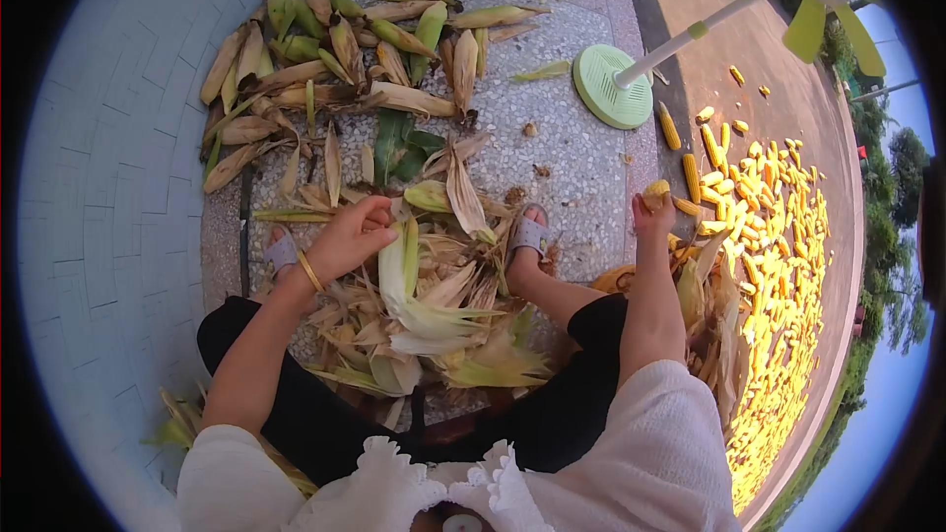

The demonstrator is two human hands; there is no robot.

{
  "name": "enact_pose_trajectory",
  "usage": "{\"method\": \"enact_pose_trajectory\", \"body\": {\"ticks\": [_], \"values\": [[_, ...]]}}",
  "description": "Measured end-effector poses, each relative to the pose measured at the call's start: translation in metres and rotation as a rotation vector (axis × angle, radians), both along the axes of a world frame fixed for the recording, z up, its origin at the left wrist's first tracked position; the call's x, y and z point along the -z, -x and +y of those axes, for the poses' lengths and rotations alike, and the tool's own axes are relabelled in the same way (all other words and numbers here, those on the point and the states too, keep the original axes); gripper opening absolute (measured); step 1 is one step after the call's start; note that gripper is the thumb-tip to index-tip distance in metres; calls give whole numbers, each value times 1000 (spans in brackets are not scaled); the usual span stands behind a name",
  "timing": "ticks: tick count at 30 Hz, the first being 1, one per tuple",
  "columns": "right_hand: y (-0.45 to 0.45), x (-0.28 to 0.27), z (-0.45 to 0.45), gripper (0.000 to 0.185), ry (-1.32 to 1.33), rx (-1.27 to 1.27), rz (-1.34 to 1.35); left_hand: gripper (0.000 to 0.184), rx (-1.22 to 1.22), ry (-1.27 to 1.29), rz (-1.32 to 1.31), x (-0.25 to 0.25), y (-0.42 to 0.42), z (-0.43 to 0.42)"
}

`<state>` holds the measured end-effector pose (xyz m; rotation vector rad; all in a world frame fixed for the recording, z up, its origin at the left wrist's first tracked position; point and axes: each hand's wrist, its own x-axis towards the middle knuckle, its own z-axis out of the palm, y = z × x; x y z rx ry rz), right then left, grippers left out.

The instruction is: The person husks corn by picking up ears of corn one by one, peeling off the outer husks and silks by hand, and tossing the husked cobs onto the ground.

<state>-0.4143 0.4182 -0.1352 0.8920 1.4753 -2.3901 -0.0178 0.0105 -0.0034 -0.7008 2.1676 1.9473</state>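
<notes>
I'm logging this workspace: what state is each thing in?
Left hand: curled at pale leafy husks, grip unclear
Right hand: holding bare yellow corn cob
Greenish, elongated corn ears: piled, husks on
Yellow, cylindrical corn cobs: husked, spread outdoors
Green plastic fan, round base: standing, blades unblurred
Tan papery husks: scattered loose

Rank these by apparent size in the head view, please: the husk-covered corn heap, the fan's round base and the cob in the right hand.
1. Husk-covered corn heap, clearly largest.
2. Fan's round base.
3. Cob in the right hand, clearly smallest.
</notes>
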Motion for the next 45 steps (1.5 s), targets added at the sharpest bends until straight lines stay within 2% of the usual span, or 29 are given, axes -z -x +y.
{"method": "enact_pose_trajectory", "body": {"ticks": [1,2,4,5,6,8,10,12,14,16,18,19,22,23,24,26,27,29,30,32,33,34,36,37,39,41,43,44,45], "values": [[11,-7,11,46,-137,174,49,48,-6,21,18,0,-3,0],[12,-13,19,51,-146,179,98,48,-4,37,37,0,-6,0],[16,-12,11,51,-133,65,-5,49,-10,86,37,-2,-13,-1],[14,-1,-3,48,-169,-16,-53,49,11,121,49,-3,-16,0],[11,10,-21,46,-245,-206,-91,49,-4,122,43,-9,-18,2],[3,42,-71,42,-359,-567,-127,50,106,297,27,-23,-22,2],[-12,66,-138,36,-385,-781,-136,52,136,361,72,-19,-33,-2],[-29,76,-213,33,-436,-894,-76,53,251,584,90,-20,-44,-7],[-30,100,-275,38,-460,-1066,-19,55,297,603,4,-23,-51,-16],[-32,122,-327,34,-518,-1065,57,56,348,623,-86,-18,-59,-25],[-25,148,-367,38,-1063,-1262,224,52,350,699,-137,-10,-66,-29],[-27,173,-377,44,-1283,-1179,479,52,347,702,-144,-8,-67,-30],[-26,224,-395,44,-1300,-1220,438,55,401,691,-225,-7,-69,-33],[-25,234,-398,38,-1339,-1193,406,55,408,690,-236,-7,-69,-34],[-26,222,-399,38,-1337,-1197,414,55,414,690,-246,-8,-69,-33],[-31,168,-394,37,-1142,-1311,269,55,408,723,-241,-10,-72,-31],[-33,147,-389,37,-1150,-1303,277,55,409,758,-231,-11,-72,-29],[-38,105,-378,32,-1216,-1142,711,54,399,768,-180,-13,-71,-26],[-39,74,-371,32,-1227,-1133,721,54,397,775,-144,-14,-72,-24],[-42,16,-356,29,-973,-1147,595,53,367,778,-73,-16,-68,-20],[-36,3,-343,26,-901,-1261,709,53,341,778,-16,-18,-65,-19],[-47,-25,-335,26,-909,-1253,717,53,340,782,-4,-20,-62,-16],[-73,-90,-316,24,-673,-1396,482,49,220,757,32,-22,-52,-11],[-98,-129,-308,21,-515,-1385,409,50,171,727,65,-24,-48,-11],[-128,-177,-290,20,-457,-1438,373,55,69,681,170,-25,-40,-9],[-156,-209,-274,20,-396,-1492,332,59,13,661,241,-33,-34,-3],[-182,-231,-262,20,-259,-1593,282,76,12,667,357,-45,-27,5],[-196,-238,-258,20,-258,-1601,278,76,5,664,350,-45,-24,9],[-209,-244,-257,20,-146,-1566,242,78,54,565,371,-42,-19,13]]}}
